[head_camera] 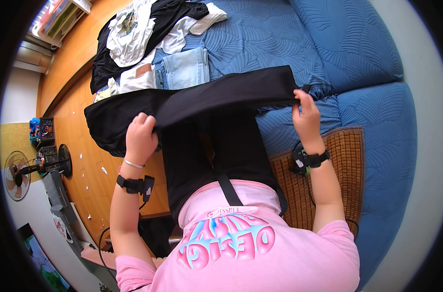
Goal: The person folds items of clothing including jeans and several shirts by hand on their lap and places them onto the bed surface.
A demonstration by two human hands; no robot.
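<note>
A long black garment (221, 91), probably trousers folded lengthwise, stretches across my lap and the front of the sofa. My left hand (139, 137) grips its near edge, left of the middle. At the garment's right end, my right hand (306, 113) pinches the corner between thumb and fingers. The left end droops past my left hand over the sofa's edge. Just beyond the garment lie folded light-blue jeans (187, 67) and a folded white garment (135, 78) with a brown patch. My lap is partly covered by the black cloth.
A white printed shirt (130, 36) lies on black clothing (101, 69) at the far left of the blue quilted sofa cover (258, 36). A brown woven seat mat (342, 164) is at my right. A fan (19, 175) stands left on the wooden floor (75, 146), among scraps.
</note>
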